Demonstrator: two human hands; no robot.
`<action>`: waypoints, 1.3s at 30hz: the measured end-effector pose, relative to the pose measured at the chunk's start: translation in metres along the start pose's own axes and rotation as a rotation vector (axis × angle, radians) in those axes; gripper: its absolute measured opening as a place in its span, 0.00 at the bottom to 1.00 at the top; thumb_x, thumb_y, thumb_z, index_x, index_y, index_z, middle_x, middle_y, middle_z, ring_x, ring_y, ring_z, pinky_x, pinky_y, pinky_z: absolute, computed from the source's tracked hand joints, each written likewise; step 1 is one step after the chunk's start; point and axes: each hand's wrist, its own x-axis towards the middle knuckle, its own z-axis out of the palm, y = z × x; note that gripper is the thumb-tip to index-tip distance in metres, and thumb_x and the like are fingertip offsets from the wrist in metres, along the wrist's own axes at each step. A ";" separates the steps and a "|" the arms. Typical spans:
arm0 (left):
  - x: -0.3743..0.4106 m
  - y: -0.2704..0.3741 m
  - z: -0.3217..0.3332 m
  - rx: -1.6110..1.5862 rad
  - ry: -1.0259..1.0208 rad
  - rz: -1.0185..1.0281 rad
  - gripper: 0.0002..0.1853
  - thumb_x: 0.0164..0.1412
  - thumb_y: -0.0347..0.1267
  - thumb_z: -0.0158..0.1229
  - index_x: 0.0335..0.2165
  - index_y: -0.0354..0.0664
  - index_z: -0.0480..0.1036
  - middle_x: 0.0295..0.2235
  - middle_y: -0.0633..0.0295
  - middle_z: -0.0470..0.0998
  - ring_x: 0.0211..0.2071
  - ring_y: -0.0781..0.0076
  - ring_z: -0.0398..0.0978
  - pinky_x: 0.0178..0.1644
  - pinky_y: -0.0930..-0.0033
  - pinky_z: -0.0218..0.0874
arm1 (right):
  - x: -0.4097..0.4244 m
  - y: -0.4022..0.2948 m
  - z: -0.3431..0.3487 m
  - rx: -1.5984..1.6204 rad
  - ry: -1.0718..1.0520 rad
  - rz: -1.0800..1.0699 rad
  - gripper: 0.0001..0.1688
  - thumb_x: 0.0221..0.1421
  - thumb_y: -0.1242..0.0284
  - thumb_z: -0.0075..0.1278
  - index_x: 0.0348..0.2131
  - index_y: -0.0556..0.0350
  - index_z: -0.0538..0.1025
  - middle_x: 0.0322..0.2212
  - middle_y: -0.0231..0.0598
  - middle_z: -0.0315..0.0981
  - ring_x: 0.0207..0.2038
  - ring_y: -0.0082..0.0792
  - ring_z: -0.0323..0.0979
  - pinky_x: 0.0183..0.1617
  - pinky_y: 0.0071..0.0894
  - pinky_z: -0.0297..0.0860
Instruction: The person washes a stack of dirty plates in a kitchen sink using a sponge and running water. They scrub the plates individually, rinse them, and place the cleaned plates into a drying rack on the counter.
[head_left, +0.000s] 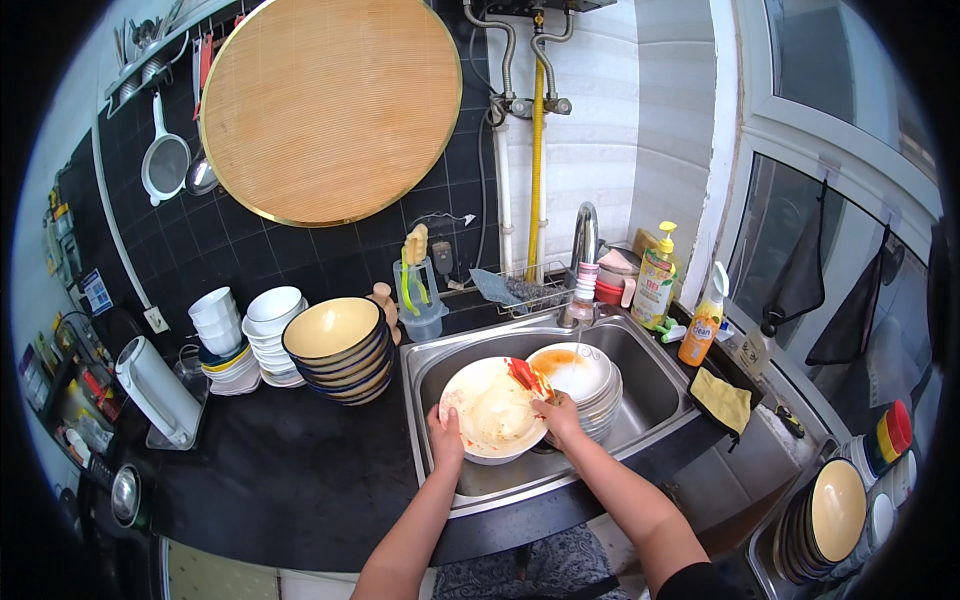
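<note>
My left hand (448, 439) grips the left rim of a white bowl (495, 412) streaked with red and pale residue, tilted over the left part of a steel sink (660, 390). At the bowl's right rim is my right hand (559, 416); its fingers are bent around something dark that is mostly hidden, perhaps a scrubber. Beside it, in the sink, stands a stack of white dishes (607, 397), the top one holding orange-stained foam. Water runs onto that stack from the chrome faucet (585, 232).
Left of the sink stand cream bowls (334, 330), white bowls (274, 307) and a white kettle (157, 390). A wire rack (536, 292), a soap pump bottle (654, 285), a spray bottle (701, 330) and a yellow cloth (720, 400) border the sink. More stacked bowls (836, 510) are at lower right.
</note>
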 end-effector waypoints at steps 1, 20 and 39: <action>-0.001 0.001 0.002 0.192 0.031 0.172 0.26 0.58 0.40 0.47 0.48 0.31 0.56 0.50 0.52 0.60 0.48 0.58 0.63 0.52 0.67 0.53 | -0.005 -0.006 0.000 0.009 0.011 0.026 0.24 0.44 0.80 0.52 0.41 0.67 0.61 0.30 0.43 0.69 0.27 0.30 0.71 0.26 0.28 0.70; -0.022 0.060 0.021 0.237 -0.488 -0.011 0.09 0.54 0.27 0.52 0.35 0.37 0.72 0.30 0.62 0.75 0.30 0.79 0.72 0.35 0.76 0.64 | -0.023 -0.033 0.024 -0.511 -0.413 -0.582 0.36 0.59 0.55 0.24 0.58 0.55 0.40 0.60 0.45 0.26 0.61 0.44 0.25 0.62 0.39 0.30; -0.004 0.082 -0.002 -0.554 -0.275 -0.170 0.22 0.54 0.26 0.51 0.48 0.34 0.59 0.46 0.54 0.66 0.47 0.62 0.65 0.51 0.61 0.55 | -0.001 0.015 0.045 -0.330 -0.240 -0.612 0.34 0.59 0.60 0.29 0.56 0.65 0.46 0.57 0.54 0.37 0.60 0.45 0.35 0.61 0.34 0.34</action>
